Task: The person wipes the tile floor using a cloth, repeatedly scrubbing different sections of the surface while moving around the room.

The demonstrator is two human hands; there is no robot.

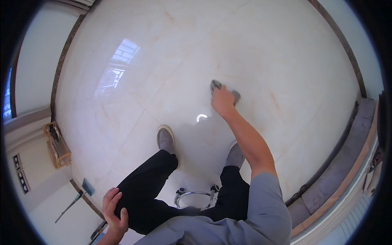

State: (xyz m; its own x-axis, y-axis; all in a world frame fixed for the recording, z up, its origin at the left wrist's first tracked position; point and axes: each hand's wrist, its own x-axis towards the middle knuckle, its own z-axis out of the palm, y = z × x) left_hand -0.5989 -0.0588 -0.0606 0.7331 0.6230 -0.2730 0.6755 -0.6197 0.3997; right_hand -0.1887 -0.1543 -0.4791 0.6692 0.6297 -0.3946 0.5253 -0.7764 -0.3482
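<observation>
My right arm reaches forward and down to the glossy pale tiled floor (183,77). Under my right hand (223,100) is a grey cloth (236,96), bunched up and pressed to the tiles; parts of it stick out on both sides of the closed fingers. My left hand (114,208) rests by my left knee with its fingers and thumb apart, holding nothing. Between my legs shows the chrome ring base of a wheeled stool (196,193). My grey shoes (165,141) stand flat on the floor, on either side of it.
A small wooden rack (59,149) stands by the wall at left. A dustpan-like blue-grey piece (87,186) and a thin green-grey stick (69,207) are near the lower left wall. Long grey slabs (343,163) lie along the right wall. Dark skirting (61,69) edges the floor.
</observation>
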